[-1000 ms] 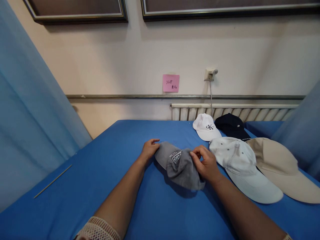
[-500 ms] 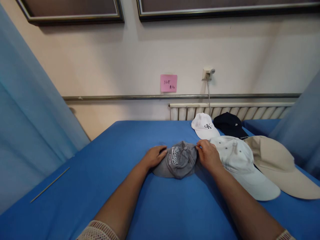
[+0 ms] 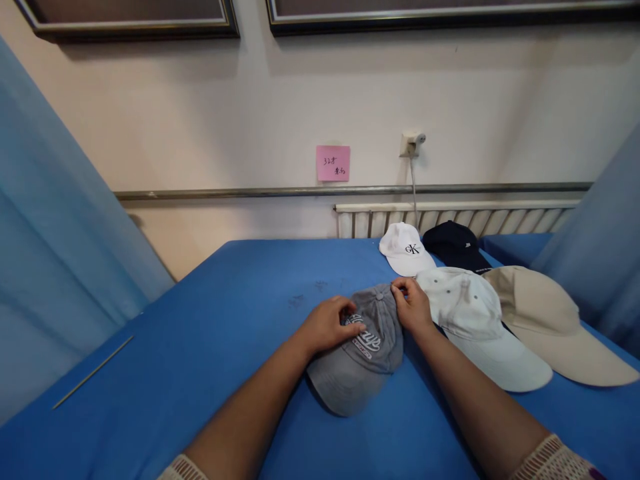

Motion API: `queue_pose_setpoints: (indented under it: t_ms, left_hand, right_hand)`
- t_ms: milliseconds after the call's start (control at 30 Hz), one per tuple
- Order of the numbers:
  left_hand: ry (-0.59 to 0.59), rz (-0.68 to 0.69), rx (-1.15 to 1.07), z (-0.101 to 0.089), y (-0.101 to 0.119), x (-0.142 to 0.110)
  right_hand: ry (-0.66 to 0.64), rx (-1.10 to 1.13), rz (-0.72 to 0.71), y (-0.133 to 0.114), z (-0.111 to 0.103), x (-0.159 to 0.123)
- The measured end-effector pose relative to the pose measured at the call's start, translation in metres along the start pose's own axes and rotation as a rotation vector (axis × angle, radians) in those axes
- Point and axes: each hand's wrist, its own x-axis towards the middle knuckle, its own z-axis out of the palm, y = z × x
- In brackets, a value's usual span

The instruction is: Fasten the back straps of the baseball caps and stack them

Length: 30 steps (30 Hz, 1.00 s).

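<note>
Illumination is moderate, diffuse and indoor; the source lies out of view. Soft shading under the right picture frame indicates light from above. The wall shows broad, faint vertical shadows, and exposure is uneven across it. The right forearm casts a soft-edged shadow on the blue bench. Glare is limited to a weak highlight along the metal rail. The white cap retains detail; the navy cap loses most fold detail. Slight motion blur softens the brim of the grey cap. Wide-angle distortion stretches the beige cap toward the right edge.
</note>
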Motion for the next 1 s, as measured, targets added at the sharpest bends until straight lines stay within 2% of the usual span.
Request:
queue_pose_setpoints:
  t_ms: [167, 333, 533, 633, 700, 767, 900, 1000]
  left_hand:
    - [-0.218, -0.031, 0.179, 0.000, 0.005, -0.004]
    - [-0.177, -0.011, 0.330, 0.002, 0.006, -0.005]
    - [-0.332, -0.055, 0.531, 0.016, 0.018, 0.004]
    - [-0.356, -0.067, 0.506, 0.018, 0.017, 0.005]
    - [-0.323, -0.061, 0.393, 0.016, 0.012, 0.003]
    - [-0.243, -0.048, 0.210, 0.014, 0.004, 0.001]
    - [-0.003, -0.087, -0.248, 0.007, -0.007, 0.000]
    - [0.180, -0.122, -0.444, 0.004, -0.006, 0.002]
  right_hand:
    - [-0.013, 0.020, 0.004, -0.005, 0.001, -0.001]
    - [-0.010, 0.038, -0.002, -0.006, 0.003, -0.003]
    - [-0.049, 0.020, -0.028, -0.008, 0.003, -0.005]
    - [-0.043, 0.021, -0.034, -0.010, 0.001, -0.005]
    - [-0.022, 0.026, -0.036, -0.012, 0.000, -0.005]
    - [-0.007, 0.028, -0.052, -0.016, -0.001, -0.004]
    - [0.098, 0.013, -0.091, -0.028, -0.006, -0.003]
    - [0.180, 0.018, -0.091, -0.038, -0.010, -0.002]
